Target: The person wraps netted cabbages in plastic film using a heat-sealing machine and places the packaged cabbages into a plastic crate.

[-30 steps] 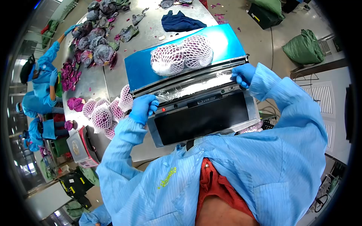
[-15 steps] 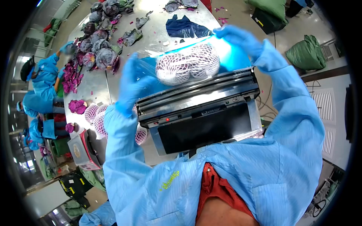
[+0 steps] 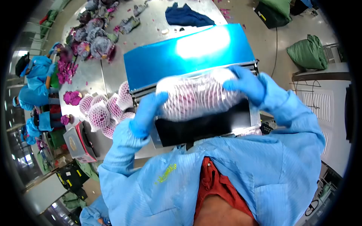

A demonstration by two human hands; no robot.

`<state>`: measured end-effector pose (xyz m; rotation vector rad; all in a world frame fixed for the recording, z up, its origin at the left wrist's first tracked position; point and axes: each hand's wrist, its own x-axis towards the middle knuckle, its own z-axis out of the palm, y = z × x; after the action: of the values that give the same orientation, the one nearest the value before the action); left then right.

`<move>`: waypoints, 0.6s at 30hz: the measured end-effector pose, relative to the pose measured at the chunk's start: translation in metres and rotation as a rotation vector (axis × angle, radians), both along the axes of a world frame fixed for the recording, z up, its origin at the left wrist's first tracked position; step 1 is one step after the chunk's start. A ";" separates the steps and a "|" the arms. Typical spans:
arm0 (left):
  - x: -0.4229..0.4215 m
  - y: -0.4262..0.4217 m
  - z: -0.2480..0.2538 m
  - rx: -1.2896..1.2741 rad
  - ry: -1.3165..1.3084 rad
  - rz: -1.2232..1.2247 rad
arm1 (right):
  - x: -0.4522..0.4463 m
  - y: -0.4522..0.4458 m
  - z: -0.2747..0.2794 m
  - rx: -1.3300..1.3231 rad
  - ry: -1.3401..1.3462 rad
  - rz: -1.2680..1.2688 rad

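Between my two blue-gloved hands is a film-wrapped pack of netted produce [image 3: 198,98], slightly blurred, with white foam netting and purple-pink showing through. My left hand [image 3: 149,111] is closed on its left end, and my right hand [image 3: 247,84] grips the right end from above. The pack hangs over the front of a film wrapping machine [image 3: 254,67], tilted a little. Behind it lies the machine's shiny blue plate [image 3: 147,62]. A dark flat panel [image 3: 203,132] shows below the pack, partly hidden by it.
Several foam-netted purple heads [image 3: 100,115] sit left of the machine. A heap of purple cabbages [image 3: 100,45] and loose leaves [image 3: 68,71] covers the table's far left. Dark blue cloth [image 3: 186,16] lies behind the machine. Co-workers in blue [image 3: 39,67] stand at left; a green sack [image 3: 307,52] is at right.
The pack has come off the blue plate toward my body, over the machine's front. Both hands moved from the film's far edges down onto the pack's ends. The blue plate is now uncovered.
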<state>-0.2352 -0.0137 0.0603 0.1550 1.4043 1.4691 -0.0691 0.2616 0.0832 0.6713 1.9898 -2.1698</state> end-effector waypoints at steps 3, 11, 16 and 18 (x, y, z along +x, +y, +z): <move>0.049 -0.034 -0.014 -0.230 -0.274 -0.041 | 0.050 -0.037 -0.010 -0.215 -0.339 0.044; 0.088 -0.078 -0.057 -0.271 -0.262 0.003 | 0.113 -0.053 -0.063 -0.111 -0.181 -0.037; 0.120 -0.118 -0.053 -0.152 0.677 -0.236 | 0.142 -0.034 -0.060 0.907 0.220 0.401; 0.122 -0.116 -0.050 -0.199 1.049 -0.410 | 0.160 -0.030 -0.106 1.124 0.388 0.523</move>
<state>-0.1136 -0.1302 0.0102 1.1394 2.1472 0.8791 0.0905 0.2313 -0.0223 -0.2563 3.0515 -0.7986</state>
